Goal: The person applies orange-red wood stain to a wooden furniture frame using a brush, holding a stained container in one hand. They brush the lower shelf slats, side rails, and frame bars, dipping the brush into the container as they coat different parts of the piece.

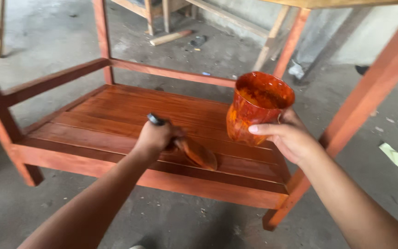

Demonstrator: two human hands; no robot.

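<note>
1. Left hand (155, 137), centre of the frame: fingers clamped around the dark handle of a stain-soaked brush (194, 152). The black handle end sticks out above the knuckles toward the upper left; the wet, orange-brown bristle head lies to the lower right of the hand.
2. Brush long axis: diagonal, upper left to lower right, crossing the slat lines at an angle. The bristle head touches the reddish-brown slatted wooden shelf (116, 120) of the furniture frame, near its front right part.
3. Right hand (289, 138), right of centre: fingers wrapped around the stain-smeared orange plastic cup (256, 106), thumb across its front wall. The cup is held upright, above the shelf and clear of it.
4. Key relation: the cup sits just to the upper right of the bristle head, near but apart. The left hand is the nearer one to the shelf; the right hand only carries the cup.
5. Grey concrete floor (185, 221) beneath.
</note>
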